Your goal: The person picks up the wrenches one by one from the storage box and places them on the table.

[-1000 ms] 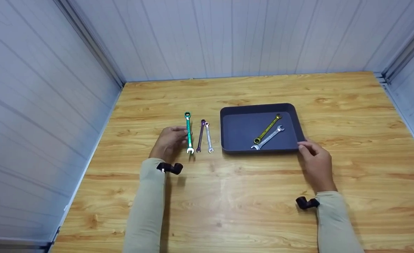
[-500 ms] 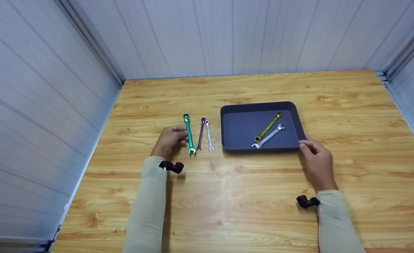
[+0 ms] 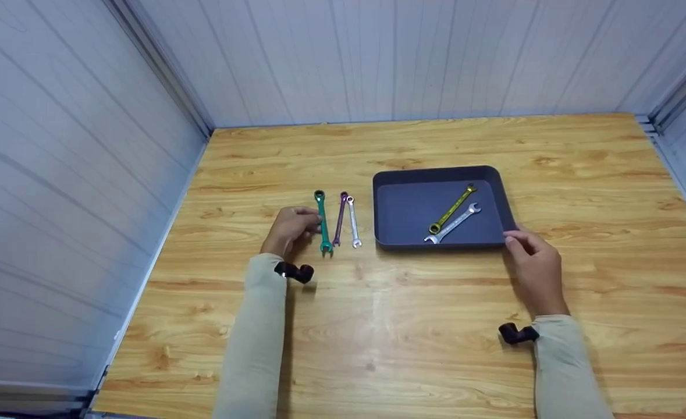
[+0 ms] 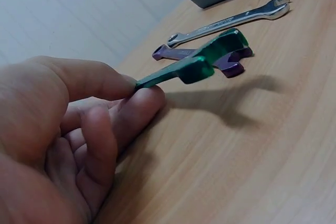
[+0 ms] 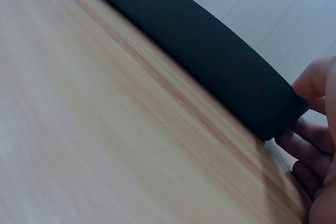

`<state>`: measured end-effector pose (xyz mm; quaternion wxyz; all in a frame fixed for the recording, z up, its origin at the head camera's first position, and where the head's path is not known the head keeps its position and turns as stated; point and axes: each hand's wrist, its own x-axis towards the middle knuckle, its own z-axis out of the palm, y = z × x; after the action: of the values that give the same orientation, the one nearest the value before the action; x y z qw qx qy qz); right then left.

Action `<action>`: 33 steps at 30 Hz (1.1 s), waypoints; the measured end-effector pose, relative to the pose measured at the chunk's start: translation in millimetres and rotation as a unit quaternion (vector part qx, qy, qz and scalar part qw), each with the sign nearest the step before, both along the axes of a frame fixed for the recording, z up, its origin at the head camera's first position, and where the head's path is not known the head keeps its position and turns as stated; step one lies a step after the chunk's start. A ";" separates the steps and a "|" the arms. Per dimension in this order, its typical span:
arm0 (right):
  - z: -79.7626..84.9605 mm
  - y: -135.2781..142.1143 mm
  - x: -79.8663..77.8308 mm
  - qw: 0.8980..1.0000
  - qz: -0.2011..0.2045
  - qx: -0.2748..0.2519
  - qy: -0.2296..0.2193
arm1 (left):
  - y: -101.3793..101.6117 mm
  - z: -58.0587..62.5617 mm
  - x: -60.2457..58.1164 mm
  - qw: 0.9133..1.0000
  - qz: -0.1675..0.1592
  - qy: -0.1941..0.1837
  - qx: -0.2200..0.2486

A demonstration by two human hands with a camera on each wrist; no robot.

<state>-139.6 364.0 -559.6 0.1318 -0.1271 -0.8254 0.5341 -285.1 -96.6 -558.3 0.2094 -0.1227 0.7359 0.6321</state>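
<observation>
Between thumb and finger, my left hand (image 3: 291, 228) pinches a green combination wrench (image 3: 323, 224) by its shaft. In the left wrist view the green wrench (image 4: 191, 66) is raised off the table, its shadow falling on the wood. Just right of it lie a purple wrench (image 3: 340, 220) and a silver wrench (image 3: 353, 222), their ring ends close together. My right hand (image 3: 533, 262) grips the near right corner of a dark grey tray (image 3: 407, 246), thumb at the rim and fingers beneath in the right wrist view. A gold wrench (image 3: 453, 209) and another silver wrench (image 3: 454, 224) lie inside the tray.
The wood-grain table (image 3: 372, 326) meets a white panel wall (image 3: 412, 58) at the back, with further panels at left and right. A small black camera mount (image 3: 294, 272) sits on the left wrist, and a similar mount (image 3: 518, 333) on the right.
The green wrench has turned slightly in my left hand, its open end swinging right and its ring end dipping. The whole head view has shifted a little. My right hand stays at the tray corner.
</observation>
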 end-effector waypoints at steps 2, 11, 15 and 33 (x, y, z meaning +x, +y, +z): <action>-0.5 1.6 1.4 1.000 -0.004 -0.001 0.000 | 2.0 3.1 -2.7 1.000 -0.004 -0.007 -0.004; -3.4 0.8 3.8 1.000 -0.004 -0.001 -0.006 | 5.8 14.8 -5.1 0.994 -0.058 0.007 -0.096; -3.7 -0.4 1.1 1.000 0.001 -0.001 -0.009 | 5.6 15.0 -3.0 0.992 -0.057 0.017 -0.112; -2.0 1.8 -2.2 1.000 0.004 -0.003 -0.002 | 0.2 -3.3 0.2 0.999 0.007 0.043 -0.029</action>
<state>-141.7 365.8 -561.6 0.1280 -0.1250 -0.8247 0.5365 -284.9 -96.5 -561.6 0.1692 -0.1063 0.7613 0.6168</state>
